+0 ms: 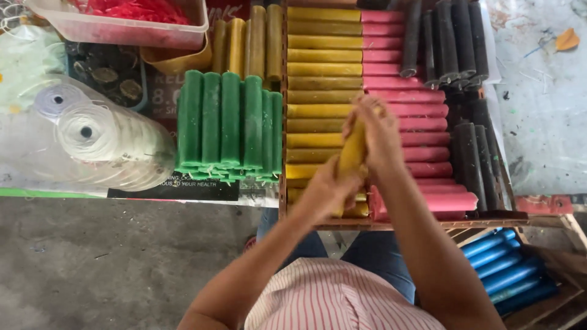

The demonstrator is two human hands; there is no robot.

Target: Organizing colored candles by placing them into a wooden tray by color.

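A yellow candle stick (353,153) stands nearly upright between both of my hands. My left hand (324,190) grips its lower end and my right hand (378,131) wraps its upper end. Below them lies a wooden tray (282,183) with a row of yellow candles (323,68) on the left and pink candles (408,104) on the right. Black candles (471,153) lie along the tray's right side.
Green candles (229,125) stand bundled left of the tray, with olive-yellow ones (251,40) behind. Spools of white thread in a clear bag (92,134) lie far left. A clear tub with red pieces (131,21) sits top left. Blue candles (510,266) fill a crate at the lower right.
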